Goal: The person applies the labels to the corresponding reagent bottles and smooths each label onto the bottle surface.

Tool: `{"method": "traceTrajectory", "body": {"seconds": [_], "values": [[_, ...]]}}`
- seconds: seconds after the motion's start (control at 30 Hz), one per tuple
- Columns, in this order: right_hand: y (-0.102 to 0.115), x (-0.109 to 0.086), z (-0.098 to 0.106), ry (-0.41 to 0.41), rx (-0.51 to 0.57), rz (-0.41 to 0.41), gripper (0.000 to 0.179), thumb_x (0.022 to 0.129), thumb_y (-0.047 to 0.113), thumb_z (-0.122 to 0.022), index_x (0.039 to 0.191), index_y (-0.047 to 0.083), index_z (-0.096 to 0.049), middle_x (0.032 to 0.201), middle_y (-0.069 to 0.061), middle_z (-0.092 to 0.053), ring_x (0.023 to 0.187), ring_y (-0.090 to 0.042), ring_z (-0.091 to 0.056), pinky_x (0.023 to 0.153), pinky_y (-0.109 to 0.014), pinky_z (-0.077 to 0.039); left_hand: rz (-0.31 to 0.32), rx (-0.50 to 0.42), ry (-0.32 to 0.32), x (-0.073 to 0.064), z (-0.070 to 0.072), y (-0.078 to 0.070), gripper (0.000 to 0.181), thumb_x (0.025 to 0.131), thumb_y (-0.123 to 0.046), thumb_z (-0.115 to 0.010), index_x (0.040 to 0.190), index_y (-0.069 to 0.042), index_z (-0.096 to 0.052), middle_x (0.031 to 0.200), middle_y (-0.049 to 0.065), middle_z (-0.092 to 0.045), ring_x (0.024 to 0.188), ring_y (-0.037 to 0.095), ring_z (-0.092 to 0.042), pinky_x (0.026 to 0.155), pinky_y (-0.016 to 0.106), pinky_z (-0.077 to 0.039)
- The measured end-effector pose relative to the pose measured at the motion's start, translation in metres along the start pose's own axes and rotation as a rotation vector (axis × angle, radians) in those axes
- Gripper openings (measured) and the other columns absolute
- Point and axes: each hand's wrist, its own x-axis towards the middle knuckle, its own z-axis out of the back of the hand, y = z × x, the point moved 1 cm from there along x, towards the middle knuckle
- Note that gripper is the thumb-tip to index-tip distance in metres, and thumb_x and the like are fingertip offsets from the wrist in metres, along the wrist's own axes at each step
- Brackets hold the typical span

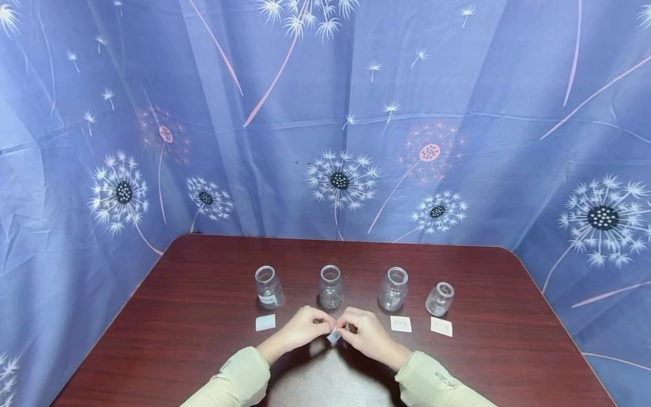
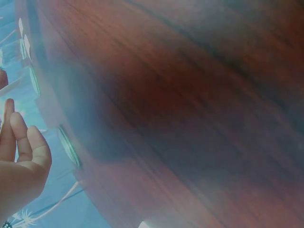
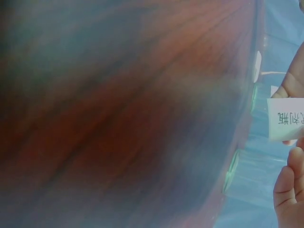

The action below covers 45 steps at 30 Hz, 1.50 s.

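Both hands meet over the middle of the table, in front of the second glass jar [image 1: 331,291]. Between the fingertips is a small white paper label [image 1: 333,337], and the right wrist view shows handwritten characters on the label [image 3: 285,119]. My left hand [image 1: 305,327] pinches it from the left with thumb and forefinger. From the other side, my right hand [image 1: 370,334] pinches it too. In the left wrist view, the left hand [image 2: 23,166] shows with its other fingers loosely bent.
Left of centre stands a glass jar [image 1: 268,285] with a white label stuck on its front. Rightward are another jar [image 1: 393,291] and a smaller jar [image 1: 438,302]. Before them lie a pale paper square [image 1: 265,323] and written paper labels [image 1: 400,324]. A blue dandelion curtain [image 1: 285,169] surrounds the table.
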Motion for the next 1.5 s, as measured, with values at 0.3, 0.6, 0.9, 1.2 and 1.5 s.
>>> {"method": "traceTrajectory", "body": {"seconds": [0.3,0.6,0.9,1.2,1.5], "values": [[0.001,0.000,0.001,-0.002,0.003,0.000,0.019,0.064,0.001,-0.070,0.069,0.015,-0.058,0.063,0.009,-0.051,0.053,0.006,-0.039,0.049,-0.002,-0.029,0.012,-0.046,0.025,0.000,-0.001,0.004,0.018,0.081,-0.018,-0.058,0.087,-0.006,-0.068,0.087,0.005,-0.069,0.079,0.004,-0.058,0.071,0.020,-0.046],[0.000,-0.001,-0.001,-0.015,0.001,0.029,0.020,0.063,0.000,-0.070,0.070,0.015,-0.058,0.064,0.009,-0.052,0.053,0.006,-0.039,0.049,-0.002,-0.029,-0.019,0.070,-0.031,0.001,-0.003,0.000,0.012,0.076,-0.014,-0.059,0.079,-0.006,-0.068,0.077,0.003,-0.068,0.069,0.001,-0.055,0.065,0.016,-0.044],[-0.001,-0.002,-0.002,0.011,-0.006,-0.010,0.018,0.065,0.000,-0.069,0.070,0.014,-0.058,0.064,0.008,-0.053,0.055,0.008,-0.038,0.049,-0.003,-0.031,-0.056,0.161,-0.066,0.000,-0.006,-0.004,0.004,0.070,-0.010,-0.058,0.070,-0.005,-0.059,0.065,-0.003,-0.059,0.058,0.000,-0.046,0.055,0.016,-0.039],[0.000,-0.002,0.000,0.004,-0.011,-0.023,0.018,0.066,-0.001,-0.067,0.070,0.013,-0.057,0.065,0.007,-0.053,0.056,0.006,-0.041,0.050,-0.005,-0.033,-0.114,0.210,-0.057,-0.001,-0.007,0.002,0.003,0.078,-0.008,-0.054,0.076,-0.008,-0.057,0.065,-0.002,-0.057,0.060,-0.001,-0.046,0.058,0.016,-0.039],[0.000,-0.001,0.001,0.003,-0.022,-0.052,0.016,0.067,0.002,-0.068,0.070,0.014,-0.058,0.064,0.009,-0.053,0.057,0.006,-0.040,0.051,-0.005,-0.032,-0.069,0.080,-0.022,0.000,-0.005,0.002,0.016,0.085,-0.021,-0.055,0.092,-0.008,-0.060,0.079,0.005,-0.067,0.068,0.000,-0.055,0.064,0.018,-0.045]]}}
